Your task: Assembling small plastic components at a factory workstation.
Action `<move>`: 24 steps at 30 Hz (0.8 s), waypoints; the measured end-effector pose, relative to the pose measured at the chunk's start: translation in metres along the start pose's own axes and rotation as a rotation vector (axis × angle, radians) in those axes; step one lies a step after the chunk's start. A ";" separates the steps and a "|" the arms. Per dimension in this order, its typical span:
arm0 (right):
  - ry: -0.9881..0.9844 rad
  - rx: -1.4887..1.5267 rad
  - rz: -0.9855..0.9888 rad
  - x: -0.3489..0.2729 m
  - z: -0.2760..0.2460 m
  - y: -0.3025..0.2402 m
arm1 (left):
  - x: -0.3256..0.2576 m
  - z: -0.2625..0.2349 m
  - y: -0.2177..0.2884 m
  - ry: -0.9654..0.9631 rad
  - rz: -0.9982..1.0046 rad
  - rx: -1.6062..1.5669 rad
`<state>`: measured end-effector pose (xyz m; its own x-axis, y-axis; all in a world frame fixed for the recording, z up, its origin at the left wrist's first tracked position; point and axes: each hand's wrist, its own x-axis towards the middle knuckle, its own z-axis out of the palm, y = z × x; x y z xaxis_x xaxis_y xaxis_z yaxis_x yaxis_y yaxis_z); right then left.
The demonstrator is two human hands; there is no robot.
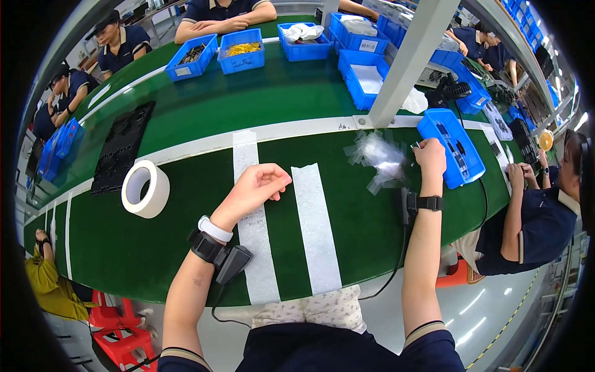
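Note:
My left hand point(255, 188) hovers over the green work surface point(186, 204), fingers curled loosely with nothing in them, above a white tape stripe. My right hand point(430, 157) reaches to the right beside a blue bin point(474, 166) of small dark parts and pinches a small dark part at its fingertips. A pile of clear plastic bags point(379, 159) lies just left of that hand. Both wrists carry black strapped devices with cables.
A roll of white tape point(145, 189) stands on its edge at the left, next to a black moulded tray point(121, 147). Several blue bins line the far side. A grey post point(406, 62) rises from the bench. Other seated people work around it.

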<state>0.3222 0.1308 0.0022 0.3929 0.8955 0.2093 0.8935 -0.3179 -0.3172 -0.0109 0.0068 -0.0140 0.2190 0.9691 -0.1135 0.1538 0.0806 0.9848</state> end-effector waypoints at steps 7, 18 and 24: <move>-0.296 1.021 -0.567 -0.030 -0.025 -0.046 | 0.000 0.003 0.002 0.000 0.019 -0.002; -1.202 1.058 -0.774 -0.110 0.010 -0.117 | 0.000 0.000 -0.001 0.027 0.058 -0.108; -0.960 1.253 -0.623 -0.113 0.021 -0.112 | -0.002 -0.001 0.000 -0.013 0.074 -0.071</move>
<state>0.1734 0.0719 -0.0056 -0.6094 0.7821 0.1301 -0.0423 0.1318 -0.9904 -0.0122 0.0054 -0.0141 0.2397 0.9700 -0.0417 0.0680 0.0260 0.9973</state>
